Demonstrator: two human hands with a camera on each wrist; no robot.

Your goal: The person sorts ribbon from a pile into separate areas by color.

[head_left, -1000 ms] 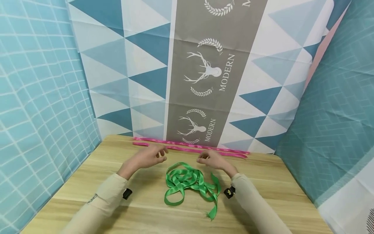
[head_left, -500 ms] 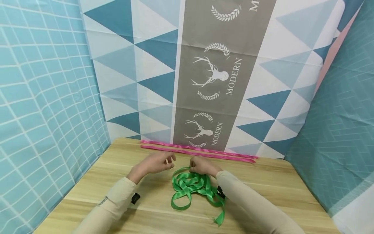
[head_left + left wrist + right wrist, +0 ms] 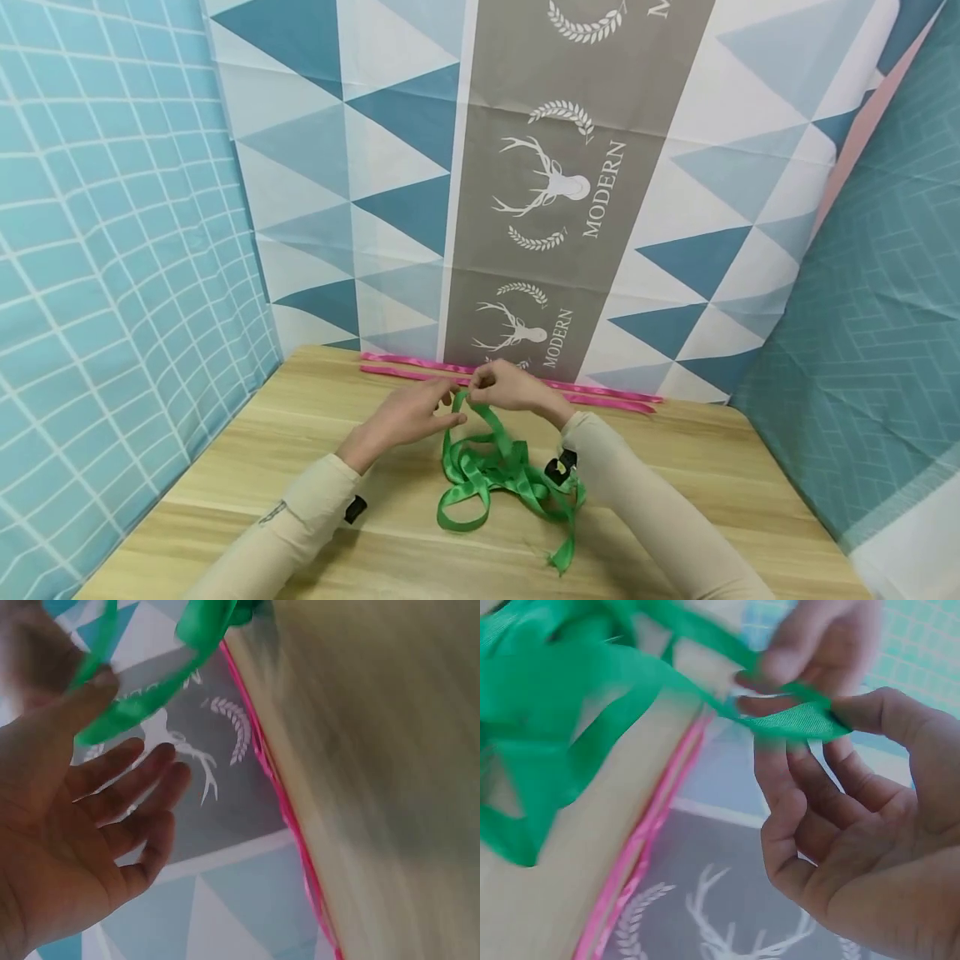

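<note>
A loose heap of green satin ribbon [image 3: 498, 467] lies on the wooden table, with one loop drawn up from it. My right hand [image 3: 513, 387] pinches the top of that loop between thumb and fingers, as the right wrist view also shows at the ribbon [image 3: 799, 724]. Close by on the left, my left hand [image 3: 408, 414] is held with thumb and fingers apart. In the left wrist view its fingers [image 3: 124, 832] are loosely bent beside the raised ribbon [image 3: 142, 705]; whether the thumb touches it I cannot tell.
Two pink ribbons [image 3: 607, 396] lie side by side along the table's [image 3: 405, 533] back edge, partly behind the hands. A patterned cloth [image 3: 397, 208] hangs behind, with blue cloths on the left [image 3: 112, 250] and right [image 3: 885, 292].
My right hand reached down to the green ribbon, took hold of it and lifted a loop up and back. My left hand moved slightly right, close to the loop.
</note>
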